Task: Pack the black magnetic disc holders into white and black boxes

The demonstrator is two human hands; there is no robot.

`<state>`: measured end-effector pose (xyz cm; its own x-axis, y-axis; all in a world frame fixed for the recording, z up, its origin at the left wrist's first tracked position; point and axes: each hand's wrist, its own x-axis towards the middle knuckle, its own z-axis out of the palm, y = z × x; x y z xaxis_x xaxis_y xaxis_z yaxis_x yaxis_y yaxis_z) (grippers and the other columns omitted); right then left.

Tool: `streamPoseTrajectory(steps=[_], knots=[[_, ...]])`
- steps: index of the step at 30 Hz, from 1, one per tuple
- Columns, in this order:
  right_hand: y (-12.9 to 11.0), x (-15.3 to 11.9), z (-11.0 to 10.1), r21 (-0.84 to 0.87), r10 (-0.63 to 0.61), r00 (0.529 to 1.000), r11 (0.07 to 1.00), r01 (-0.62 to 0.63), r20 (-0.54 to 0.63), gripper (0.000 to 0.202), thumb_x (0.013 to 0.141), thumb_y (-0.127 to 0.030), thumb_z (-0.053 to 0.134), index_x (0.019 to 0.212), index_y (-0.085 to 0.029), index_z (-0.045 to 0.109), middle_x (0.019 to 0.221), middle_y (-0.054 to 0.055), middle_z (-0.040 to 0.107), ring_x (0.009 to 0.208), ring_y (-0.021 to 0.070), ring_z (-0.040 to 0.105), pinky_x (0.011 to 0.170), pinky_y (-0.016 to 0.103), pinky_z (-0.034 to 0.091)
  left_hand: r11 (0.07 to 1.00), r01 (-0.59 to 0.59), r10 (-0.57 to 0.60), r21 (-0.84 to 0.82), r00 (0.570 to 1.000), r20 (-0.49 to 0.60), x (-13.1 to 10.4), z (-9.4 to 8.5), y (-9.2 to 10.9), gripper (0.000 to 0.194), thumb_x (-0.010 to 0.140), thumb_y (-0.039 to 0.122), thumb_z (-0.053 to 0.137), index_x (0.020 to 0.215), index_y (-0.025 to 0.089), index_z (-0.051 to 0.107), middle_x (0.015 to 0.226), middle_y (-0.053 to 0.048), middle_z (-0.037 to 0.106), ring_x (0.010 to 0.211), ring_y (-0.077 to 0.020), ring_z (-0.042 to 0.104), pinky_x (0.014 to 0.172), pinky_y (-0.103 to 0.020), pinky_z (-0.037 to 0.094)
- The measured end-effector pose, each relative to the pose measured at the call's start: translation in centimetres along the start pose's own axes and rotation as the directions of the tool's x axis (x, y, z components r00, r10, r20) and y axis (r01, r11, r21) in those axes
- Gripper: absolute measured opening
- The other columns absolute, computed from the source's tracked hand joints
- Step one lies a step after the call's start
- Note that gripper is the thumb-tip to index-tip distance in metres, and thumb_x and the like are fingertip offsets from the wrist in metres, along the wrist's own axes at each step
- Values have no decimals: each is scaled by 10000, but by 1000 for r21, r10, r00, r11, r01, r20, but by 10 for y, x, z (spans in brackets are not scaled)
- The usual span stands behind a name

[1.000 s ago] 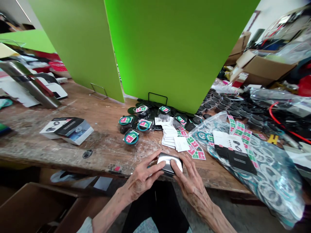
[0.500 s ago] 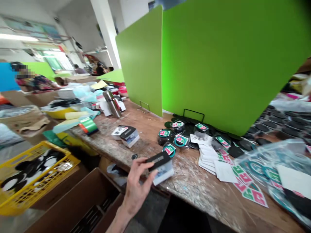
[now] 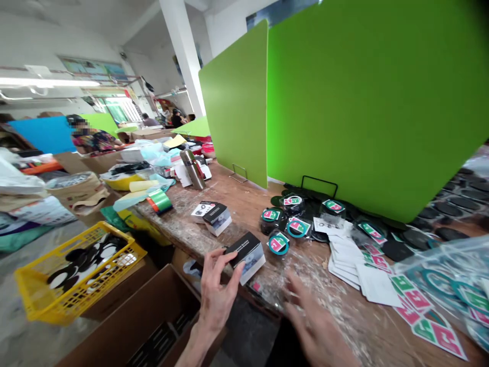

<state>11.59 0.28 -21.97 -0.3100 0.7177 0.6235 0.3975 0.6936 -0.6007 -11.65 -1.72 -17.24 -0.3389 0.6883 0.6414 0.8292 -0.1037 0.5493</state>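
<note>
My left hand [image 3: 217,285] grips a small black-and-white cardboard box [image 3: 252,261] by its left end, thumb and fingers on either side. The box sits at the front edge of the wooden table [image 3: 309,272]. My right hand [image 3: 315,321], blurred by motion, is over the table edge to the right, its fingers stretched out and nothing visible in them. Another small box [image 3: 218,220] stands behind the held one, beside a white printed box [image 3: 203,210]. Several bagged black discs with teal rings and pink-green labels, such as this disc [image 3: 278,243], lie beyond the held box.
White papers [image 3: 346,262] and pink-green stickers [image 3: 431,326] lie on the right, near a plastic bag of teal rings [image 3: 439,278]. Green panels [image 3: 344,102] stand behind. A yellow crate [image 3: 42,300] and an open carton [image 3: 126,318] are at left. A steel flask [image 3: 193,171] stands farther back.
My right hand has come into view at the lower right. The box in my left hand shows turned and lower against the table. The camera view has swung left.
</note>
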Motion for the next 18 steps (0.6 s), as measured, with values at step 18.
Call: streamPoseTrajectory(steps=[18], knots=[[-3, 36, 1, -139, 94, 996, 986, -93, 4, 329, 937, -188, 416, 1259, -196, 483, 1195, 73, 591, 1127, 141, 571, 970, 252, 491, 986, -80, 72, -148, 996, -59, -16, 57, -23, 226, 797, 256, 641, 1022, 237, 658, 1110, -85, 516, 1025, -279, 507, 1025, -500, 345]])
